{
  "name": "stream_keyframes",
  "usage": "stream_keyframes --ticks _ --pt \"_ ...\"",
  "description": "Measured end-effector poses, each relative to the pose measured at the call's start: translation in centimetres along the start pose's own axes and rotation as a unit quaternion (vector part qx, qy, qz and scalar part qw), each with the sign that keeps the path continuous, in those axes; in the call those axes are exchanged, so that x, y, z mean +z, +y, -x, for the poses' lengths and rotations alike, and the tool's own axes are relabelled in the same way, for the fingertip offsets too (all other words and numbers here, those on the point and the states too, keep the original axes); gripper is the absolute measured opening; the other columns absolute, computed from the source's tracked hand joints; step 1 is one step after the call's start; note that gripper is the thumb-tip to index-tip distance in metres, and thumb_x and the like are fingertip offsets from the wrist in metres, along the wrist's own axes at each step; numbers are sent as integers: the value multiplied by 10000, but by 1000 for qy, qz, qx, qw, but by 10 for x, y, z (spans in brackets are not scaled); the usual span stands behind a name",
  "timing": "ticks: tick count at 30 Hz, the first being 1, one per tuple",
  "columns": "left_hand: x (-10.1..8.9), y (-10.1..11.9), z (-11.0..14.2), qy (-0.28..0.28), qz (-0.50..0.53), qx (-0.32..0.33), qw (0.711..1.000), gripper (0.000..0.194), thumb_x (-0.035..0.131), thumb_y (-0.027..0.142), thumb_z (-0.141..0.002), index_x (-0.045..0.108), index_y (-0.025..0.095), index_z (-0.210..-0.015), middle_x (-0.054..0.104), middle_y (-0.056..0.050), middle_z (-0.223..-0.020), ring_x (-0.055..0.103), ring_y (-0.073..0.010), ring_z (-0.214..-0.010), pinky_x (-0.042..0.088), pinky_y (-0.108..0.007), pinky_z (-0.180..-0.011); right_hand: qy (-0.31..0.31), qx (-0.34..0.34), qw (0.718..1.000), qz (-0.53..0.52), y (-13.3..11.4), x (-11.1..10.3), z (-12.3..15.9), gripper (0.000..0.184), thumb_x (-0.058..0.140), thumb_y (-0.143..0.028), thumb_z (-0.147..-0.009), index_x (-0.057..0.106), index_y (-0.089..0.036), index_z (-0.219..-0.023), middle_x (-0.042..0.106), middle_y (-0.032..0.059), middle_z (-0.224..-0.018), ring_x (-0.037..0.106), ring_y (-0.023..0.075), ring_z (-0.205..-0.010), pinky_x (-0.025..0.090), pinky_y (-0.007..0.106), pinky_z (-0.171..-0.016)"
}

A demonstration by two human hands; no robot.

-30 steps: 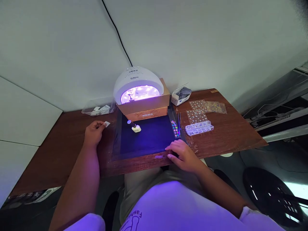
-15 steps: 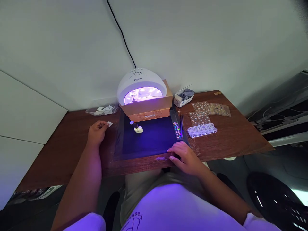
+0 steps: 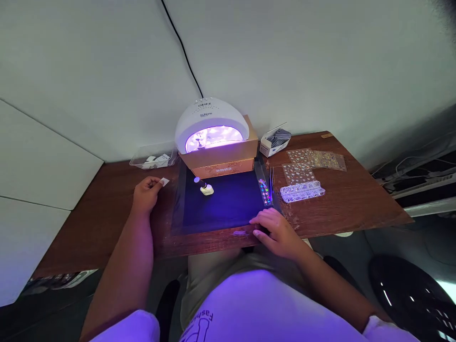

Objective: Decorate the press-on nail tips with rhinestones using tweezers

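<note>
Between the fingers of my left hand (image 3: 147, 194) is a small white square pad (image 3: 164, 182), held just above the table left of the black mat (image 3: 221, 209). My right hand (image 3: 275, 232) rests on the table's front edge, fingers loosely bent and apart, with nothing in it. A small nail polish bottle (image 3: 206, 190) with a dark-stemmed cap lies tilted on the mat. Behind it, a white nail lamp (image 3: 213, 116) glows purple on top of a cardboard box (image 3: 224, 168). Something small stands inside the lamp, too unclear to name.
A clear tray (image 3: 156, 159) with white pieces stands at the back left. On the right are a small open box of packets (image 3: 276, 140), a strip of colourful sequins (image 3: 265, 192), tweezers (image 3: 271, 183), a clear case (image 3: 302, 191) and sticker sheets (image 3: 299, 173). A black stool (image 3: 409, 294) stands lower right.
The view has shifted slightly, so everything sits a little further right. Both hands keep their places, the left still pinching the white pad. The lamp stays lit.
</note>
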State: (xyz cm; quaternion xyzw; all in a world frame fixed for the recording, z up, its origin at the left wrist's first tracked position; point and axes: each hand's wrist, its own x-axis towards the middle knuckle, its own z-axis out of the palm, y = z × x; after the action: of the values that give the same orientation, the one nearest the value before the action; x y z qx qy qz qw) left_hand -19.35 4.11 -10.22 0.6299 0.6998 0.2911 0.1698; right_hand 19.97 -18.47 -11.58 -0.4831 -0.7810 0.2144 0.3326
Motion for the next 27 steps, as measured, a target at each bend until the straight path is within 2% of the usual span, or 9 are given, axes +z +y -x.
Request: stream_keyframes --ticks 13,27 --pt "2 -6 -3 -13 -6 -6 1000 307 623 387 -962 638 135 -1136 670 -66 -1088 664 -179 -941 589 -373 -830 -1 -2 1000 2 -1 0 0 212 489 -332 -997 647 -196 -1038 681 60 -906 565 207 -850 403 378 -808" --pt "3 -8 -5 -1 11 -5 1000 274 631 373 -959 645 130 -1084 672 -51 -1021 659 -157 -876 588 -340 -781 -5 -6 1000 -2 0 -1 -1 188 503 -324 -993 633 -195 -1037 682 55 -908 562 207 -850 391 374 -800"
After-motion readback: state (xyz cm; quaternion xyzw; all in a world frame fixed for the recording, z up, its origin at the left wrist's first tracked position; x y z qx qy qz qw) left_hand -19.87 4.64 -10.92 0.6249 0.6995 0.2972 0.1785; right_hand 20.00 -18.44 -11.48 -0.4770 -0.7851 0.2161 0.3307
